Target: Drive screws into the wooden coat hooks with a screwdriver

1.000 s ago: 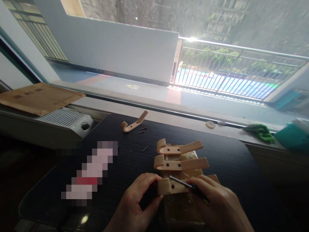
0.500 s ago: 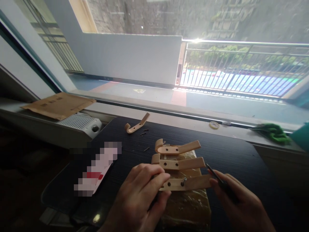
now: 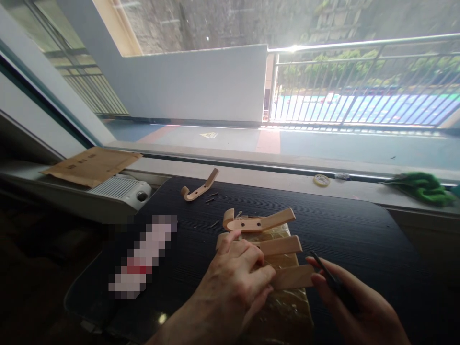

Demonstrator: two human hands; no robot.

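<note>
Three wooden hooks lie across a plastic-wrapped block (image 3: 283,306) on the black table (image 3: 345,230). My left hand (image 3: 237,278) rests over the near ends of the middle hook (image 3: 282,246) and the nearest hook (image 3: 293,277), fingers curled down on them. The far hook (image 3: 257,222) lies free just beyond my fingers. To the right of the nearest hook, my right hand (image 3: 355,306) is closed around a thin dark screwdriver (image 3: 328,277) whose tip points up and to the left.
A fourth wooden hook (image 3: 199,188) lies at the table's far left with a few small dark screws (image 3: 212,196) beside it. A blurred white and red object (image 3: 143,256) lies left. On the sill sit a tape roll (image 3: 321,180) and green cloth (image 3: 424,188).
My left hand has slid forward over the two nearer hooks, covering their screw holes. My right hand with the screwdriver has drawn back to the right, off the nearest hook.
</note>
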